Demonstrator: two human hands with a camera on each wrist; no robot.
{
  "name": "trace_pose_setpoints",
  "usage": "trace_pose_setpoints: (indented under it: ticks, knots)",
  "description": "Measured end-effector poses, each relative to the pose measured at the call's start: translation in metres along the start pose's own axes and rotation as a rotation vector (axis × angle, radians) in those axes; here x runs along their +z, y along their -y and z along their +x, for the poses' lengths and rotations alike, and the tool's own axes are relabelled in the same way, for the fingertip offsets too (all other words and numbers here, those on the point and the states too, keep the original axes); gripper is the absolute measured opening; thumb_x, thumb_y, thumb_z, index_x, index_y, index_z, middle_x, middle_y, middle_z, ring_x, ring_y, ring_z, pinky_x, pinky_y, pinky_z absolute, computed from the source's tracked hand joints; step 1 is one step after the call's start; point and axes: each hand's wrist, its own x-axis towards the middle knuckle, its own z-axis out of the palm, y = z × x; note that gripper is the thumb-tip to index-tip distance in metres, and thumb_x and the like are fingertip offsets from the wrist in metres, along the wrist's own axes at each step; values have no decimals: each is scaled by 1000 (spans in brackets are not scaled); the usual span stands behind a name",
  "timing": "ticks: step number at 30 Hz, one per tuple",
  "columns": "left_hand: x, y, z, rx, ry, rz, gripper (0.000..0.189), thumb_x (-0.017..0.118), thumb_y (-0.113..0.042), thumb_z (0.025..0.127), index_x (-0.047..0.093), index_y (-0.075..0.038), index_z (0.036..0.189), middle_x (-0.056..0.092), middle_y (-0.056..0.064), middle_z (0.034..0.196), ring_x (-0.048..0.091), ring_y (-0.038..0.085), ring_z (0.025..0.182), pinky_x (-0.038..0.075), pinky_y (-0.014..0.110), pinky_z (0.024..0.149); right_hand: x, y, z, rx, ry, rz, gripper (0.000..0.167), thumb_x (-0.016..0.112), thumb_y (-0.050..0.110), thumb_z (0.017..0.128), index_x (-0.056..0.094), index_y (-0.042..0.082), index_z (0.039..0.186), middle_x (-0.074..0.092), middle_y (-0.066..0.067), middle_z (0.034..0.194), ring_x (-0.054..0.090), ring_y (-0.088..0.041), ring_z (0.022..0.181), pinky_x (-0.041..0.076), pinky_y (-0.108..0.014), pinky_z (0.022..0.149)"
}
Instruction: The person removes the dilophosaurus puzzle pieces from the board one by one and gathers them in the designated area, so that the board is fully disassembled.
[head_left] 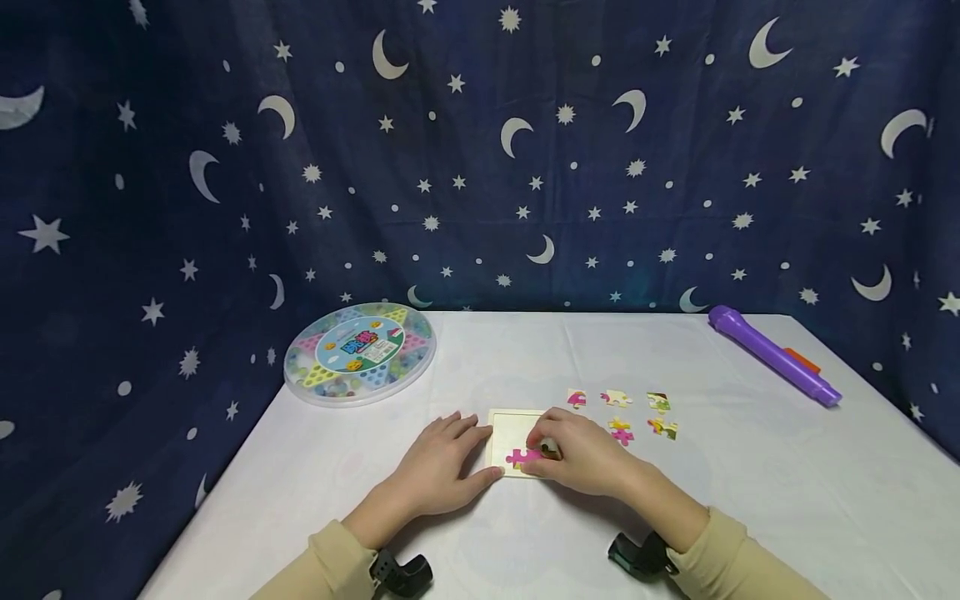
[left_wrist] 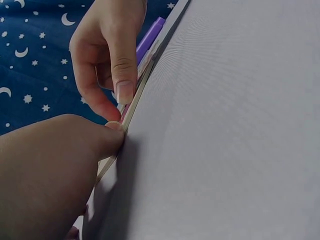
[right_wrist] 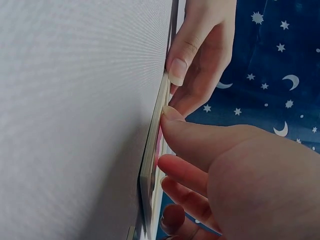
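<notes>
A shallow, light wooden puzzle tray (head_left: 517,422) lies on the table, with pink jigsaw pieces (head_left: 516,457) along its near side. My left hand (head_left: 442,462) rests beside the tray's left edge, fingers extended, thumb at the near left corner. Over the tray's right part, my right hand (head_left: 581,452) is bent down and pinches a puzzle piece (head_left: 533,455) between thumb and fingers. The hand covers much of that side. In the right wrist view, the right thumb (right_wrist: 187,135) lies along the tray's rim (right_wrist: 150,165), with the other fingers curled at its surface.
Several loose puzzle pieces (head_left: 617,398) lie right of the tray on the white-covered table (head_left: 750,492). A round Chinese checkers box (head_left: 360,348) sits at the back left. At the back right is a purple tube (head_left: 772,354), with an orange item (head_left: 802,360) behind it.
</notes>
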Motion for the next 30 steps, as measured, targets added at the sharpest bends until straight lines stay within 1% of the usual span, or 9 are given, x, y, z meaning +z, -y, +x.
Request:
trace_pose_setpoints:
  ticks: [5, 9, 14, 17, 24, 30]
  knots:
    - [0, 0, 0, 9, -10, 0, 63, 61, -57, 96, 62, -13, 141, 57, 15, 144, 46, 41, 138, 33, 58, 115, -2, 1, 0, 5, 11, -2, 25, 84, 39, 85, 74, 21, 99, 63, 8, 103, 54, -11, 86, 52, -34, 81]
    - [-1, 0, 0, 8, -12, -11, 63, 62, -56, 96, 62, -13, 141, 57, 16, 144, 46, 42, 138, 32, 59, 114, -3, 2, 0, 10, 23, 7, 22, 83, 37, 86, 75, 22, 99, 63, 10, 101, 54, -10, 84, 50, -32, 78]
    - [-1, 0, -1, 6, -9, -10, 62, 61, -56, 96, 62, -13, 141, 57, 16, 144, 46, 42, 138, 33, 59, 114, -4, 2, 1, 5, 29, 40, 16, 83, 34, 87, 76, 23, 97, 62, 10, 96, 51, -8, 79, 48, -30, 72]
    - [-2, 0, -1, 5, -10, -8, 62, 61, -56, 96, 62, -13, 141, 57, 16, 144, 46, 41, 138, 33, 58, 114, -5, 2, 1, 6, 34, 67, 15, 83, 30, 88, 75, 21, 97, 62, 10, 94, 51, -8, 78, 47, -30, 71]
    - [-1, 0, -1, 7, -17, -14, 62, 62, -56, 96, 62, -13, 141, 57, 16, 144, 46, 41, 138, 32, 58, 115, -6, 5, 0, 65, 42, 103, 17, 83, 25, 88, 73, 20, 100, 62, 11, 95, 52, -11, 83, 48, -34, 77]
    - [0, 0, -1, 10, -19, -21, 61, 63, -55, 96, 62, -13, 140, 57, 16, 143, 46, 42, 138, 33, 58, 115, -6, 8, -1, 101, 53, 135, 19, 84, 23, 87, 71, 20, 101, 60, 13, 88, 50, -10, 74, 44, -31, 69]
